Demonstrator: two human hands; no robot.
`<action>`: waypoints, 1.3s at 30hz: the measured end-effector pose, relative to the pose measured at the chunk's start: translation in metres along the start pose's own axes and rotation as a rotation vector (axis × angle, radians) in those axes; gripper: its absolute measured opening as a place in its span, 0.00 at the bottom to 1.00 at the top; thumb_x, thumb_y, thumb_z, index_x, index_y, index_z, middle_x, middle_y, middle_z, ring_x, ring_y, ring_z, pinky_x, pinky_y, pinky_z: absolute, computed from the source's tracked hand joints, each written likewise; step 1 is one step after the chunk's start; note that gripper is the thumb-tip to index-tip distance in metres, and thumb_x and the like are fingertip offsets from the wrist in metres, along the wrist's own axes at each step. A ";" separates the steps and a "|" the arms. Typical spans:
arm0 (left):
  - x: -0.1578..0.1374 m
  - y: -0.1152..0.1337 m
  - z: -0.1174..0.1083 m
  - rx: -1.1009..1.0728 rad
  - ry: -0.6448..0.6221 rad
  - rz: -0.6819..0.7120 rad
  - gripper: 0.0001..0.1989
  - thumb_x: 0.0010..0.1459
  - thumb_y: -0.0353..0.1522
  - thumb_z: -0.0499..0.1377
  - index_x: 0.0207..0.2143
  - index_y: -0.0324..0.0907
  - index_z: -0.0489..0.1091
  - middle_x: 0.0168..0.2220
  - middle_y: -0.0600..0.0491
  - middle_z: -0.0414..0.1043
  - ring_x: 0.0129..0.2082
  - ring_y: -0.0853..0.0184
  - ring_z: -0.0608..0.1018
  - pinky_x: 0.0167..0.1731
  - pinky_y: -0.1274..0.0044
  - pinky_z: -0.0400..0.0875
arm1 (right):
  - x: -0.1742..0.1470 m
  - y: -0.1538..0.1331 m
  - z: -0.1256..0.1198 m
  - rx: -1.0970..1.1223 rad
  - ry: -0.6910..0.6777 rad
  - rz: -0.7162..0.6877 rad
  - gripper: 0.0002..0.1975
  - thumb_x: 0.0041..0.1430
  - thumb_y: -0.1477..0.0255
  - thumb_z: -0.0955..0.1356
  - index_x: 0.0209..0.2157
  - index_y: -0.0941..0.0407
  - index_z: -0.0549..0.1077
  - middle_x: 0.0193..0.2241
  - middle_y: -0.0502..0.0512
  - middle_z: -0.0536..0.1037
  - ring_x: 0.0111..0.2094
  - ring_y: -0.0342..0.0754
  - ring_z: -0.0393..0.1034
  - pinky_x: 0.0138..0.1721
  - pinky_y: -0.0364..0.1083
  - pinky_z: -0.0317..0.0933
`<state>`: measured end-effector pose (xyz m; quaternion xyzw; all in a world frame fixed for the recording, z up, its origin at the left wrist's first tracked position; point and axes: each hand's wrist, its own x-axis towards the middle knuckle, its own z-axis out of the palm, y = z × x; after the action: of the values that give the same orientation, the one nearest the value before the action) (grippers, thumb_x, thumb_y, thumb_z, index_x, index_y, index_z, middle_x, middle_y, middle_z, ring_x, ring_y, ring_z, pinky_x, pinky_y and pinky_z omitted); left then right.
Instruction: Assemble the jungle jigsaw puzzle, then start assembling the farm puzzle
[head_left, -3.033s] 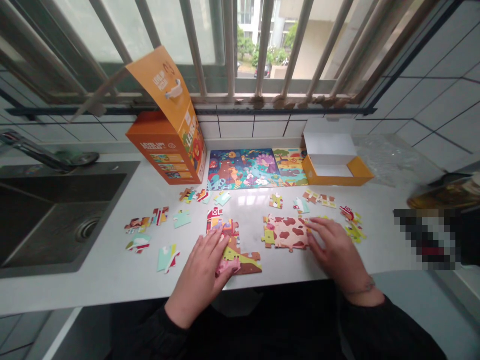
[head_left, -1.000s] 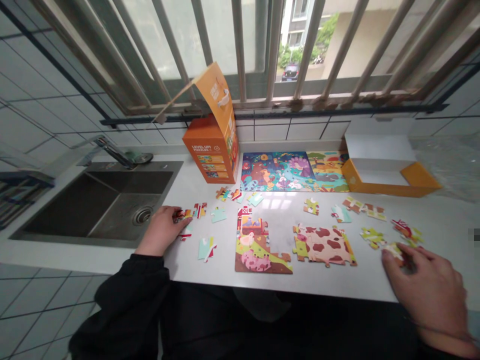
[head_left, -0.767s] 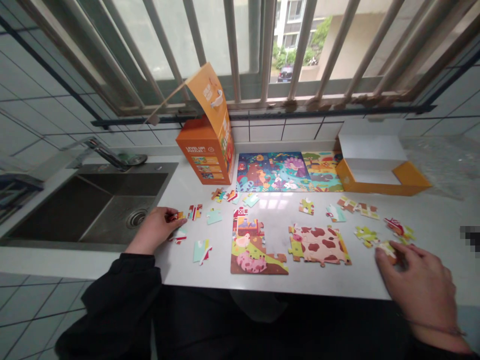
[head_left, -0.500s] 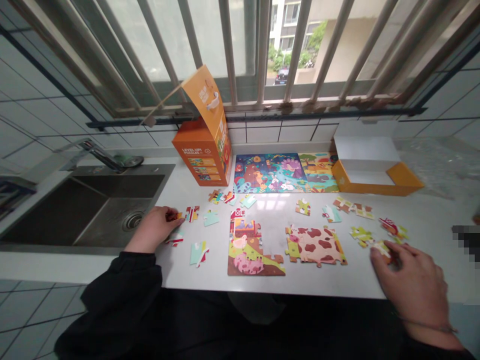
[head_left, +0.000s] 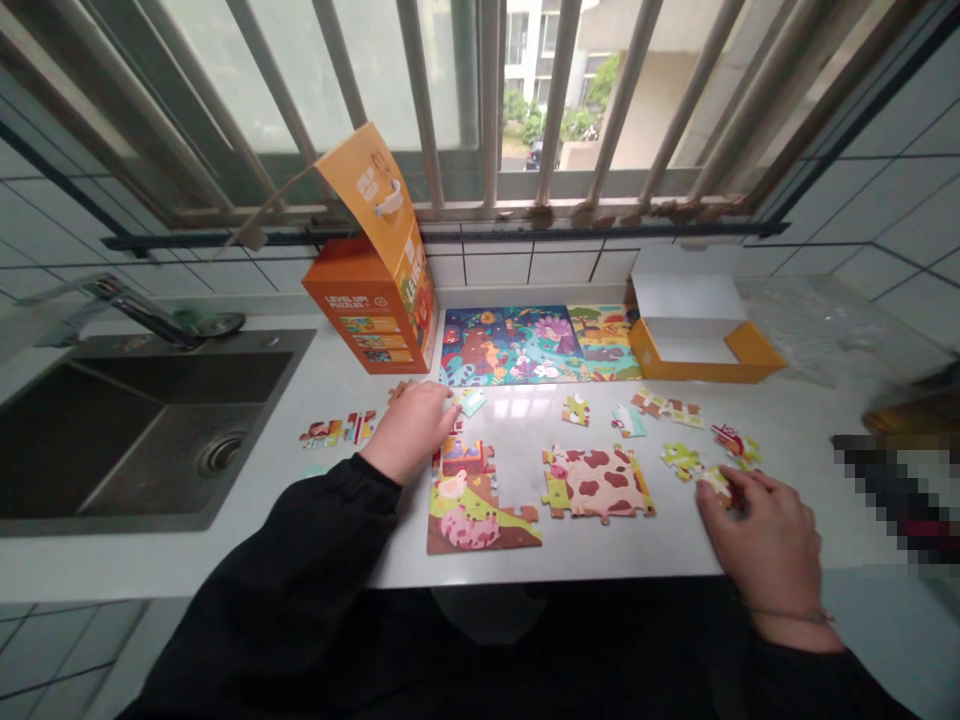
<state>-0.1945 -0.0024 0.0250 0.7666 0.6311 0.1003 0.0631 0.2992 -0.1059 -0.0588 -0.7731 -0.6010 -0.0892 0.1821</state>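
My left hand [head_left: 416, 425] reaches over loose pieces at the upper left of a partly joined puzzle section [head_left: 469, 525] with a pig and a chick. Its fingers bend downward beside a mint piece [head_left: 472, 403]; the hand hides what lies under them. On the right, my right hand [head_left: 765, 535] is closed, thumb and fingers on a cream-and-brown puzzle piece [head_left: 716, 486]. Near it lie a green piece [head_left: 681, 461] and a red-and-green piece [head_left: 735, 442]. A joined cow section [head_left: 604, 482] rests between the hands.
An orange puzzle box [head_left: 371, 310] with a raised lid stands behind my left hand. Two finished puzzles, one blue [head_left: 510, 345], lie by the wall next to an open yellow box [head_left: 705, 365]. The sink [head_left: 157, 430] is at left. More pieces [head_left: 337, 430] lie near its edge.
My left hand has left the pieces by the sink and moved right, over those near the orange box. My right hand stays on its piece. The view has shifted slightly right.
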 end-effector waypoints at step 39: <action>-0.086 0.107 0.031 -1.685 -0.042 -0.650 0.18 0.53 0.35 0.74 0.46 0.42 0.82 0.34 0.51 0.79 0.29 0.70 0.80 0.29 0.80 0.77 | 0.092 -0.108 0.010 0.435 -0.144 -0.209 0.12 0.62 0.61 0.72 0.41 0.53 0.72 0.39 0.60 0.78 0.40 0.56 0.73 0.43 0.53 0.68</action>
<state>-0.1005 -0.1067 0.0125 0.2517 0.5327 0.4927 0.6404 0.2189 0.0028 -0.0162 -0.6535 -0.6943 0.0792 0.2908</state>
